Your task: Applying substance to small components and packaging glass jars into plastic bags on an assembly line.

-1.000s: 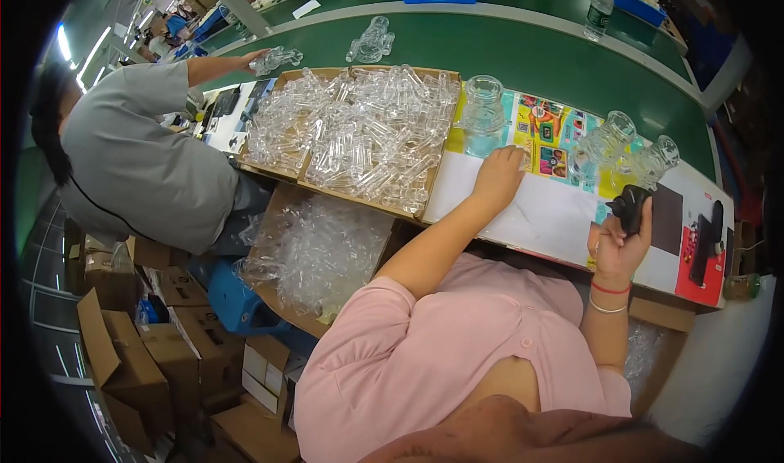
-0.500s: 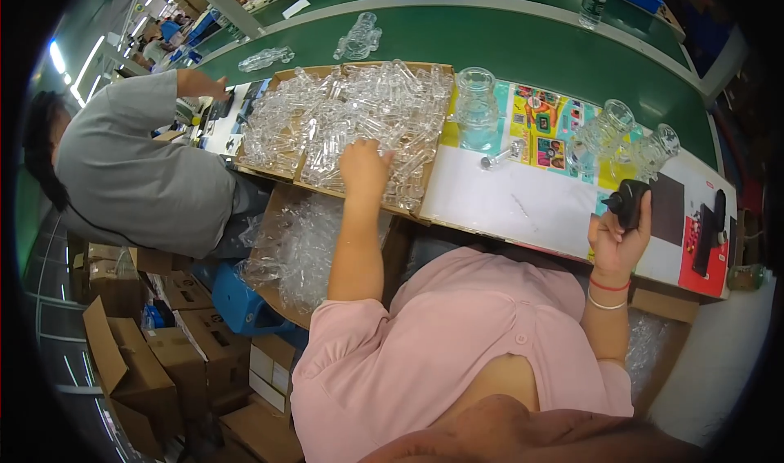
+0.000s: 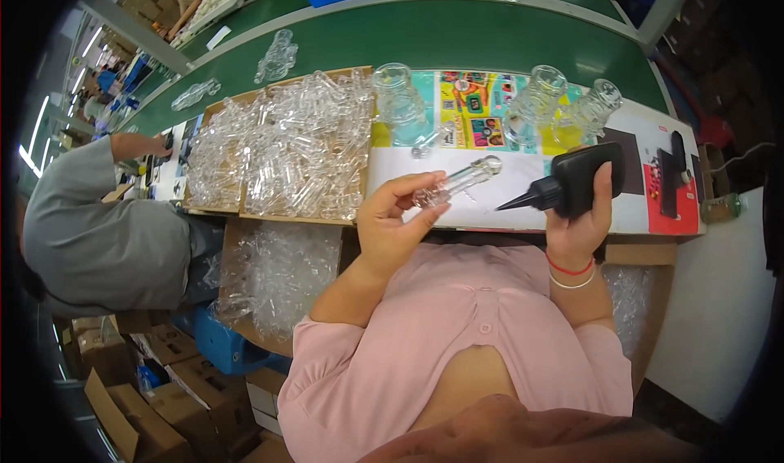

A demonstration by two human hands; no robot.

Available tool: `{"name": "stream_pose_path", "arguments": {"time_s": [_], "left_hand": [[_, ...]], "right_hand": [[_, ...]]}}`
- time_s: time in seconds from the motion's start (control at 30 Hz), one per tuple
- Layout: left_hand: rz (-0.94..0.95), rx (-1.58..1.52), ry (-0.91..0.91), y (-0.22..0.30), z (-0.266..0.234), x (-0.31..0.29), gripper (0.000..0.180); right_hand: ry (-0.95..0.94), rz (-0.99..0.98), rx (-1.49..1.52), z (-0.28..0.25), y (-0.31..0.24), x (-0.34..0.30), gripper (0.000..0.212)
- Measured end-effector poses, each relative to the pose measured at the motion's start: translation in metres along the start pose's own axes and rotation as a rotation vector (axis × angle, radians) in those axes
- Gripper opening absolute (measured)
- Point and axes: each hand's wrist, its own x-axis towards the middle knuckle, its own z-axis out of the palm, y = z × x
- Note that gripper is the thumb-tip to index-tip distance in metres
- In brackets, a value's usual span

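In front of my chest, my left hand [image 3: 400,218] pinches a clear glass tube piece [image 3: 460,180] that slants up to the right. My right hand [image 3: 581,222] grips a black squeeze bottle [image 3: 581,182] tipped on its side, its thin nozzle aimed left, just short of the glass tube piece. Behind them on the table stand clear glass vessels with bulging sides: one [image 3: 400,108] beside the carton, another [image 3: 535,104] farther right, and one leaning [image 3: 590,112]. A small clear glass piece [image 3: 425,147] lies by the first vessel. The shallow carton [image 3: 357,218] at left is heaped with similar clear tube pieces [image 3: 306,144].
At far left a person in a grey shirt [image 3: 114,226] works at the same table. Below the carton sits a box of clear plastic bags [image 3: 282,275]. A green bench [image 3: 457,38] runs behind, bearing two clear pieces [image 3: 278,55]. Black objects [image 3: 671,177] lie at right.
My left hand has left the heap and come to the middle with a glass tube piece. The right hand has brought the black bottle leftward and turned its nozzle toward that piece. The view has shifted.
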Motion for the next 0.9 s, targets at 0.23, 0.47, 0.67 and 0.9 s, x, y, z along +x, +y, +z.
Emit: {"name": "stream_pose_path", "arguments": {"time_s": [0.23,0.47,0.67,0.9], "left_hand": [[0.004,-0.042,-0.145,0.003,0.022,0.001,0.033],[0.025,-0.054,-0.147,0.003,0.024,-0.002,0.034],[0.091,-0.019,-0.134,0.003,0.028,-0.001,0.036],[0.121,0.083,-0.160,0.003,0.024,-0.002,0.039]], "right_hand": [[-0.431,-0.386,-0.451,0.007,-0.017,-0.017,0.044],[-0.588,-0.602,-0.858,-0.002,-0.027,-0.026,0.054],[-0.801,-0.832,-0.960,-0.001,-0.040,-0.027,0.037],[-0.713,-0.715,-0.908,0.002,-0.037,-0.028,0.037]]}}
